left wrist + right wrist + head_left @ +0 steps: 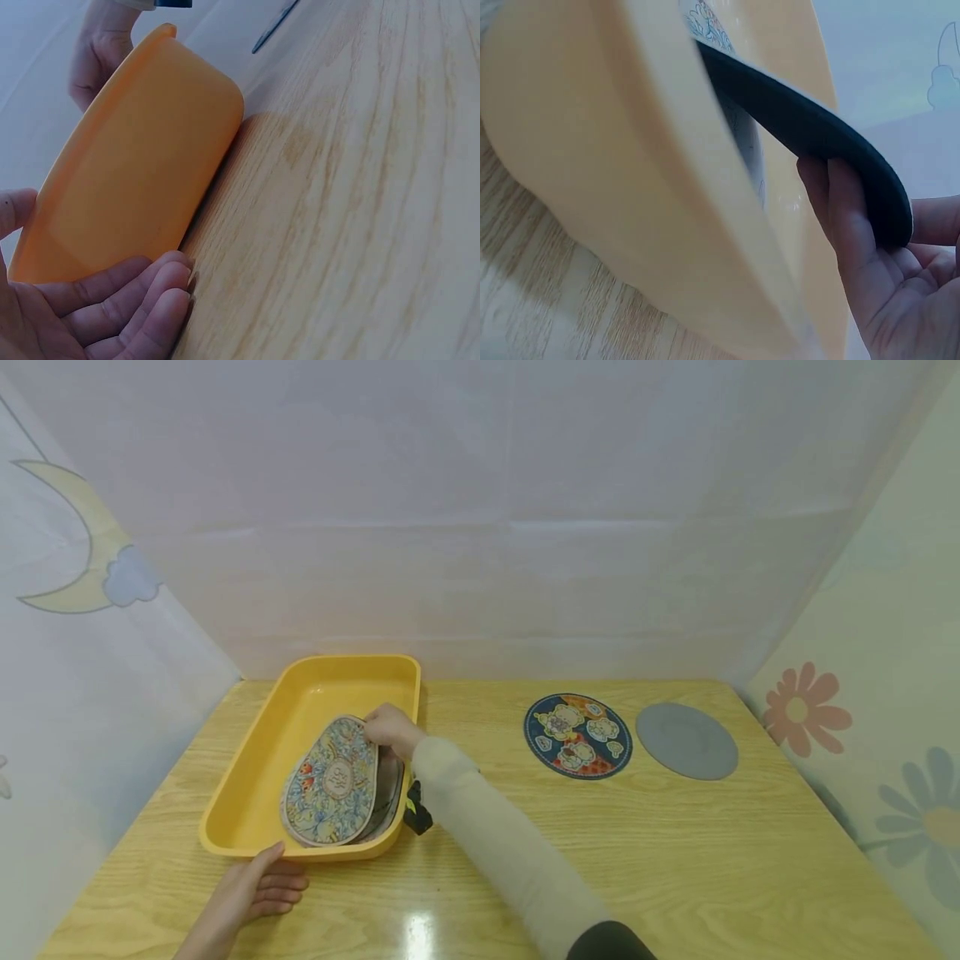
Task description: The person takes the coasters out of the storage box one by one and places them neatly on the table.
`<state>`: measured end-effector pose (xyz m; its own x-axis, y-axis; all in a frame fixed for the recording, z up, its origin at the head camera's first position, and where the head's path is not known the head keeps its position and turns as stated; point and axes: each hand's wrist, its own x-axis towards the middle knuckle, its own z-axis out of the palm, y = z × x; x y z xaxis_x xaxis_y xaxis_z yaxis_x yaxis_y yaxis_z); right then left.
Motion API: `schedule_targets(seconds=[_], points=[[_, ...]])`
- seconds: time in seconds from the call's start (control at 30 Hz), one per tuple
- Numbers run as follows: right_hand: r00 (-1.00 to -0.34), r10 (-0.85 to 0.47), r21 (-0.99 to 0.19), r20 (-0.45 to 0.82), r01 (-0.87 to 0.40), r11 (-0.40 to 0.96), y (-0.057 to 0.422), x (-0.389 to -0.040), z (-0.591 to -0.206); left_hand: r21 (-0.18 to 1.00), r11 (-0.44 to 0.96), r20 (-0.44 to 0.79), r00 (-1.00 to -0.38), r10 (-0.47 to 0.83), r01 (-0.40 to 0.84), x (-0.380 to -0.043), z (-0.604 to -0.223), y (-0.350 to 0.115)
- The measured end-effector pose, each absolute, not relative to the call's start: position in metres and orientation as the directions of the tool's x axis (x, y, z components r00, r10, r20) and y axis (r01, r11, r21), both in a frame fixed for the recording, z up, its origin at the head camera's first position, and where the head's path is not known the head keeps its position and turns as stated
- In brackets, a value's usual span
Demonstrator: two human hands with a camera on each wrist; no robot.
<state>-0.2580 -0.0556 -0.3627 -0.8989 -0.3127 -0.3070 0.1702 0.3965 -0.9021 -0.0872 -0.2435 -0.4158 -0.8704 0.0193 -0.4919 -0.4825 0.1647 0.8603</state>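
Observation:
My right hand (394, 729) pinches the upper edge of a floral-patterned, rounded mat (330, 785), thumb on one face and fingers on the other. The mat is tilted up inside a yellow tray (247, 777); its dark underside (810, 124) shows in the right wrist view. Beneath it lies another mat (388, 793), mostly hidden. My left hand (258, 887) holds the tray's near rim, with the thumb over the edge and the fingers (112, 300) bent against the outer wall.
To the right on the wooden table (675, 860) lie a round dark-blue mat (577, 737) with cartoon animals and a plain grey disc (686, 741). A black piece (417, 810) shows under my right wrist. A white sheet (480, 527) hangs behind the table.

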Motion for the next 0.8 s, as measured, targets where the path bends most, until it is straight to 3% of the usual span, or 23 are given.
schedule_targets(seconds=[0.8], points=[[-0.882, -0.369, -0.942, -0.292, 0.199, 0.269, -0.059, -0.250, -0.346, 0.849, 0.161, -0.510, -0.860, 0.005, -0.503, -0.088, -0.417, -0.244]])
